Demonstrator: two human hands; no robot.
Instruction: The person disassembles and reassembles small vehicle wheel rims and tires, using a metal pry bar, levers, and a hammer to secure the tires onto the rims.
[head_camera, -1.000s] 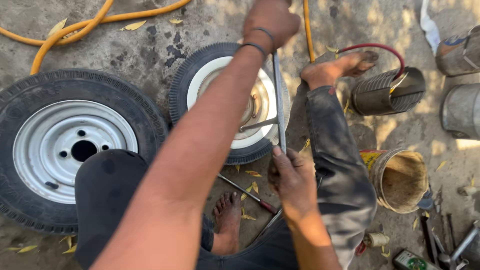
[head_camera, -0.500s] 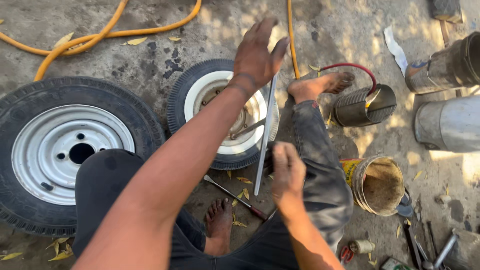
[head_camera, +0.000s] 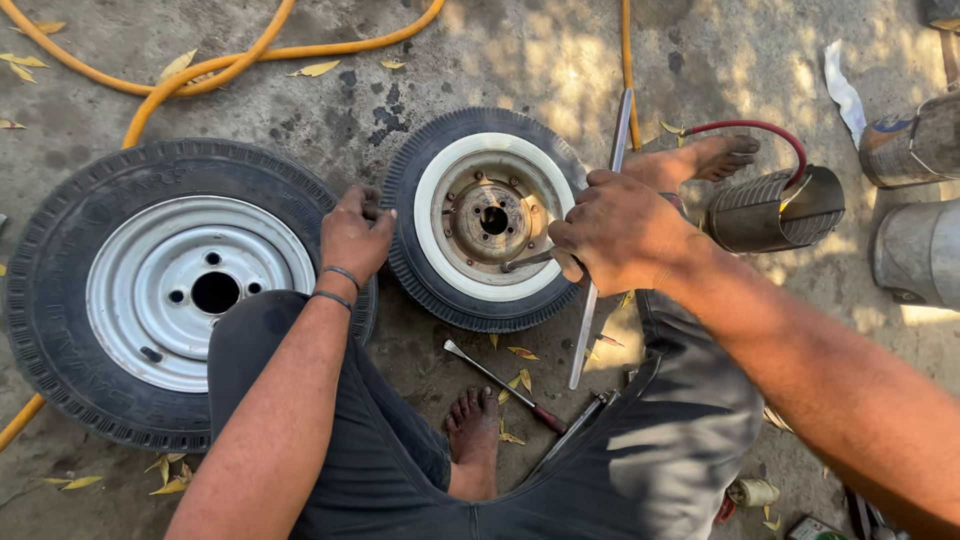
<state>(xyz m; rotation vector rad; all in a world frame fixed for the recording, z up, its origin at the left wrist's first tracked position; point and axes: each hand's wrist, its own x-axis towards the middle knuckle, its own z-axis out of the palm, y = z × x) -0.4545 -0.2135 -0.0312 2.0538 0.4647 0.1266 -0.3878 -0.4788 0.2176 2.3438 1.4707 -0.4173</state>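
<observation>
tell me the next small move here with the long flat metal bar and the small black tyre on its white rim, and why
Probably lever the long flat metal bar against the rim. The right hand grips it mid-length at the right edge of the small black tyre on its white rim, a second metal lever already lies across the rim, and the left hand steadies the tyre's left edge.

Yellow hose (head_camera: 210, 70) across concrete; metal cans (head_camera: 915, 200) at right; dry leaves (head_camera: 318, 69).
</observation>
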